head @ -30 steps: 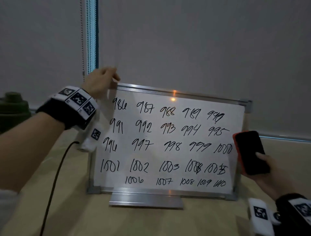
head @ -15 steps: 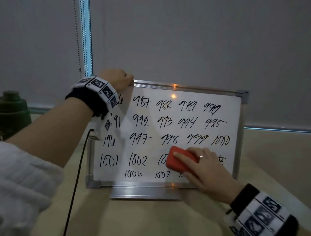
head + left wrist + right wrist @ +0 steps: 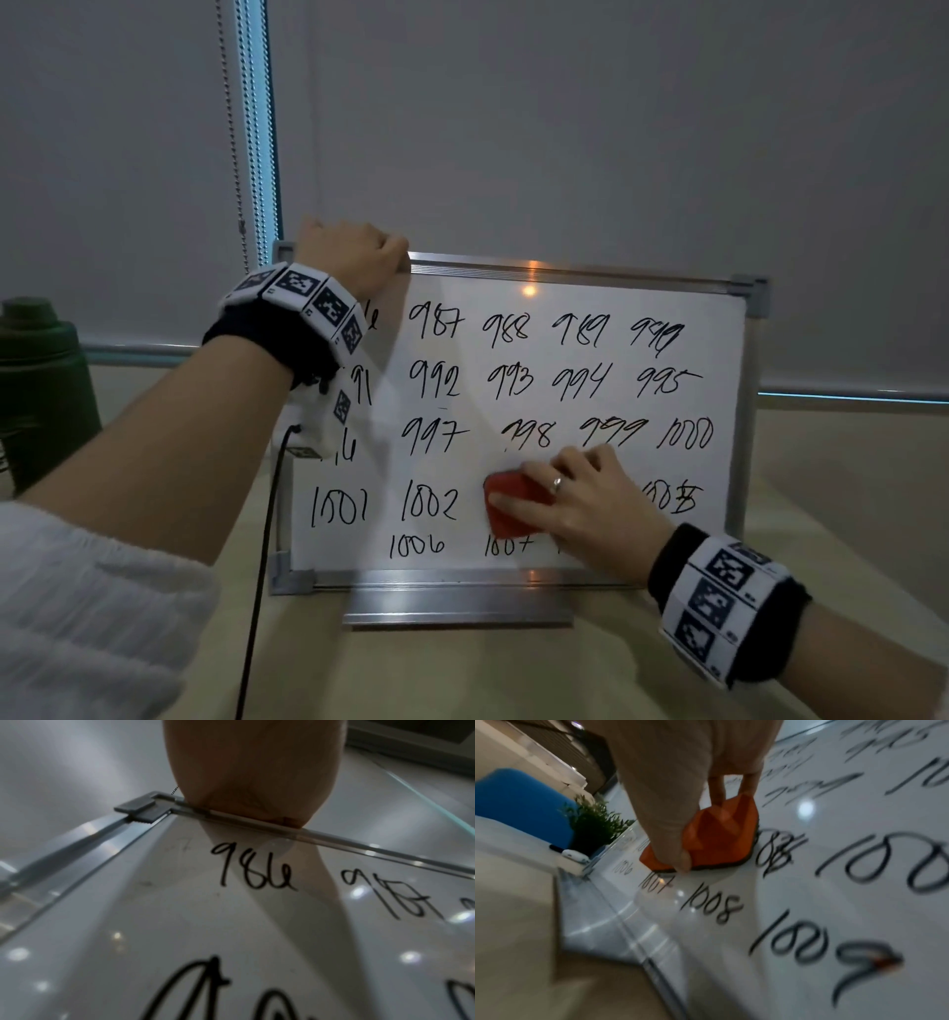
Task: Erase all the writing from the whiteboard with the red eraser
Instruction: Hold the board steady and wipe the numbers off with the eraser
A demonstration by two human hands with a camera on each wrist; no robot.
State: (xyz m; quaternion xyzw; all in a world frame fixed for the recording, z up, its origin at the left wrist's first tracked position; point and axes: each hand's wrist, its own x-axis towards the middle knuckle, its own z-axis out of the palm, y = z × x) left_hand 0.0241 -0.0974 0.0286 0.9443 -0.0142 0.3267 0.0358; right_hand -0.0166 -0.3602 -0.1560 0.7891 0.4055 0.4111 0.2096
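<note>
A small framed whiteboard (image 3: pixel 565 308) stands upright on the table, covered with rows of black handwritten numbers. My left hand (image 3: pixel 354 257) grips its top edge near the left corner, seen close in the left wrist view as a palm (image 3: pixel 254 772) folded over the frame (image 3: pixel 334 839). My right hand (image 3: pixel 580 498) holds the red eraser (image 3: pixel 508 509) flat against the board in the fourth row, between 1002 and the last number. In the right wrist view the thumb (image 3: pixel 670 833) and fingers pinch the eraser (image 3: pixel 718 833) just above 1007.
A dark green container (image 3: pixel 41 390) sits at the far left of the table. A black cable (image 3: pixel 262 565) hangs from my left wrist down past the board's left side. Grey blinds (image 3: pixel 565 128) close the background. The beige tabletop (image 3: pixel 462 673) lies in front.
The right hand brought the eraser from the board's right edge onto the fourth row and has wiped there; 1003 no longer shows. The left hand slid a little right along the top edge.
</note>
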